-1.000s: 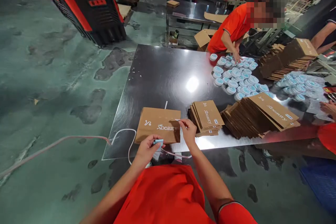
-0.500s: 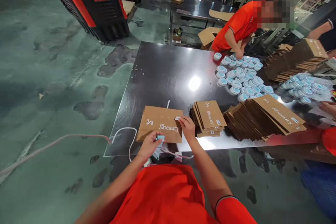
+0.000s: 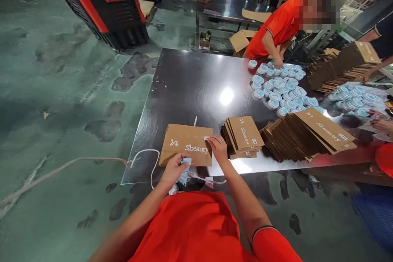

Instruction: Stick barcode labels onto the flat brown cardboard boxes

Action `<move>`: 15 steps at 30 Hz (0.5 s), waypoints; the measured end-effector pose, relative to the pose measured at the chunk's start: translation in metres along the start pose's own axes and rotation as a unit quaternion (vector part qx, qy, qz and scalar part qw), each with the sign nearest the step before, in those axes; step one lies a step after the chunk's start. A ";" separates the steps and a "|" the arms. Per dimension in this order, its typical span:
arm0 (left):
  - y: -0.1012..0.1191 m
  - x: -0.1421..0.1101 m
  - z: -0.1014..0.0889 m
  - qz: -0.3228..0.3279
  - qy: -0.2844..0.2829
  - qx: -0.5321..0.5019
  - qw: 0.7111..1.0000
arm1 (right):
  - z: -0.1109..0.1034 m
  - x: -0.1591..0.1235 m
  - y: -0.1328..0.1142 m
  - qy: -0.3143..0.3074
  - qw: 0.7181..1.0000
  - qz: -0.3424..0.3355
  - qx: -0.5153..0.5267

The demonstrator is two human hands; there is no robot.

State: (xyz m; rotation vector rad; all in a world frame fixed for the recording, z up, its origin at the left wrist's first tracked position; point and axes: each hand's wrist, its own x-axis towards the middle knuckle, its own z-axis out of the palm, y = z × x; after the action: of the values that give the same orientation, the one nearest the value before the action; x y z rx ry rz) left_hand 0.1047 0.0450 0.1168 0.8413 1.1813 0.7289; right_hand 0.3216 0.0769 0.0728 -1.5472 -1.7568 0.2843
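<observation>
A flat brown cardboard box (image 3: 179, 153) printed "beauty" in white lies on top of a small stack at the table's front edge. At its upper right corner sits a small white label (image 3: 206, 138). My right hand (image 3: 218, 147) has its fingertips closed at the label's right edge, against the cardboard. Over the box's lower edge, my left hand (image 3: 175, 168) pinches a light-blue strip of label backing (image 3: 186, 161), which hangs down past the table edge. Just to the right stands a stack of folded boxes (image 3: 245, 133) with labels on them.
A longer row of folded boxes (image 3: 285, 141) leans farther right on the metal table (image 3: 190, 86). Behind it are many round white-and-blue containers (image 3: 279, 86), handled by a co-worker (image 3: 273, 32) in red. A white cord (image 3: 144, 151) loops over the left front edge.
The view has shifted slightly. Both hands stay almost where they were, the right one still at the label. At far right, another person's hand has moved at the bagged containers.
</observation>
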 end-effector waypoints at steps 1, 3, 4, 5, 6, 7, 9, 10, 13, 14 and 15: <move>0.000 0.000 0.000 0.001 0.002 0.001 1.000 | 0.000 0.000 0.000 -0.006 1.000 0.000 -0.007; 0.001 -0.001 0.001 0.004 0.005 0.002 1.000 | 0.000 0.001 -0.001 -0.013 1.000 -0.006 -0.026; 0.002 -0.001 0.001 0.004 0.004 0.001 1.000 | 0.000 0.000 -0.002 -0.016 0.999 -0.010 -0.036; 0.002 -0.002 0.001 0.003 0.002 0.000 1.000 | -0.001 0.000 -0.003 -0.020 0.999 -0.013 -0.047; 0.002 -0.002 0.001 0.003 0.000 -0.001 1.000 | -0.001 0.000 -0.004 -0.025 0.998 -0.015 -0.058; 0.002 -0.002 0.002 0.002 -0.001 -0.002 1.000 | -0.002 0.000 -0.006 -0.031 0.997 -0.015 -0.069; 0.002 -0.002 0.002 0.001 0.000 -0.004 1.000 | -0.005 0.000 -0.009 -0.041 0.994 -0.011 -0.098; 0.001 -0.002 0.001 0.002 0.001 -0.006 1.000 | -0.007 0.000 -0.011 -0.049 0.992 -0.009 -0.118; 0.000 -0.001 0.001 0.008 -0.005 -0.009 1.000 | -0.014 0.002 -0.017 -0.076 0.983 -0.013 -0.167; -0.001 0.000 0.002 0.011 -0.007 -0.008 1.000 | -0.016 0.002 -0.020 -0.087 0.980 -0.016 -0.178; -0.001 0.000 0.002 0.014 -0.007 -0.007 1.000 | -0.018 0.002 -0.022 -0.099 0.977 -0.018 -0.188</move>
State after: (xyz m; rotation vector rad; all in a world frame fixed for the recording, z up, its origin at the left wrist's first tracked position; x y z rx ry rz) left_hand 0.1065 0.0440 0.1164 0.8511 1.1537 0.7517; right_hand 0.3168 0.0674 0.0997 -1.7972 -2.0836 0.0919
